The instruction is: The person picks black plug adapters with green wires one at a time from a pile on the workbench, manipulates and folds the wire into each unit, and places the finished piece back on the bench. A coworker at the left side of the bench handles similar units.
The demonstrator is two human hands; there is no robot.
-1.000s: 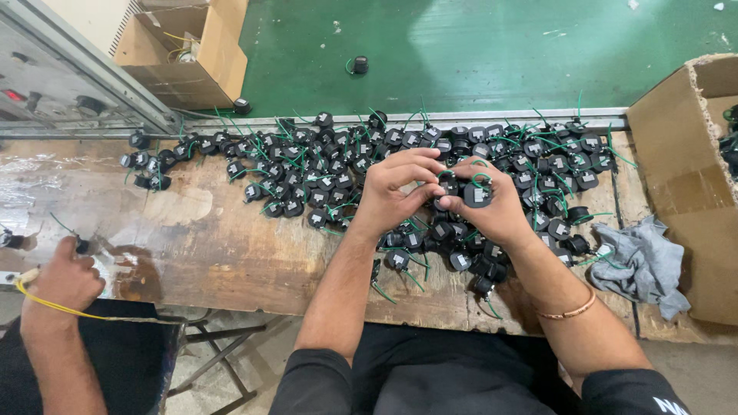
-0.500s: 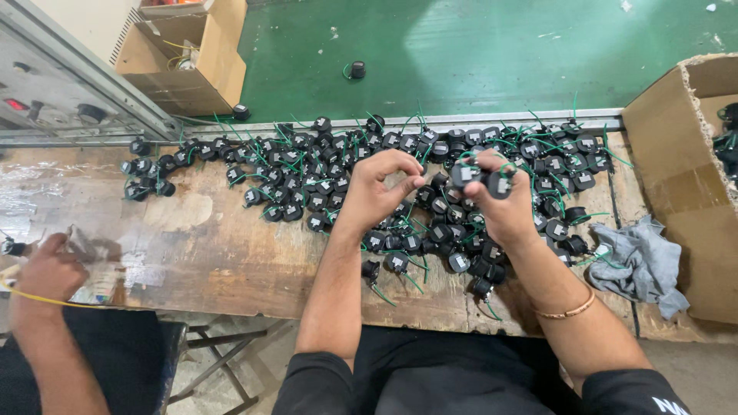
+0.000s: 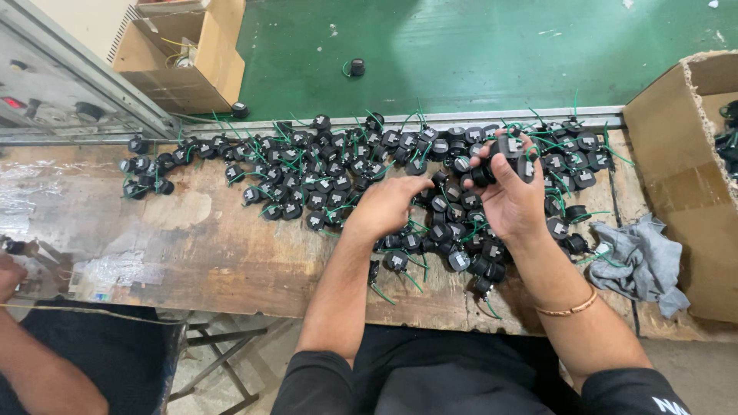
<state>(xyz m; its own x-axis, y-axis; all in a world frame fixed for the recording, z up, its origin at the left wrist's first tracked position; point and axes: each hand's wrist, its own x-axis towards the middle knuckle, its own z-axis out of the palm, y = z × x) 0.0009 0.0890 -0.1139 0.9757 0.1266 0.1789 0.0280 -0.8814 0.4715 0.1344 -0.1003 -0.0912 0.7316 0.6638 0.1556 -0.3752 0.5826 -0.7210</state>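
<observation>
Several small round black parts with green wire leads (image 3: 307, 173) lie in a long heap across the worn wooden bench (image 3: 192, 246). My right hand (image 3: 511, 196) is raised over the right part of the heap, with fingers curled around a few of those black parts (image 3: 507, 150). My left hand (image 3: 388, 204) rests palm down on the heap near its middle, fingers bent onto the parts there; whether it grips one is hidden.
An open cardboard box (image 3: 684, 177) stands at the right bench end, a grey rag (image 3: 638, 261) beside it. Another cardboard box (image 3: 184, 54) sits on the green floor (image 3: 461, 54) behind. A machine panel (image 3: 54, 92) is far left. Another person's arm (image 3: 31, 361) is at lower left.
My right hand has lifted a little with black parts in it. My left hand has dropped away from it onto the heap. The other person's hand has drawn back toward the left edge.
</observation>
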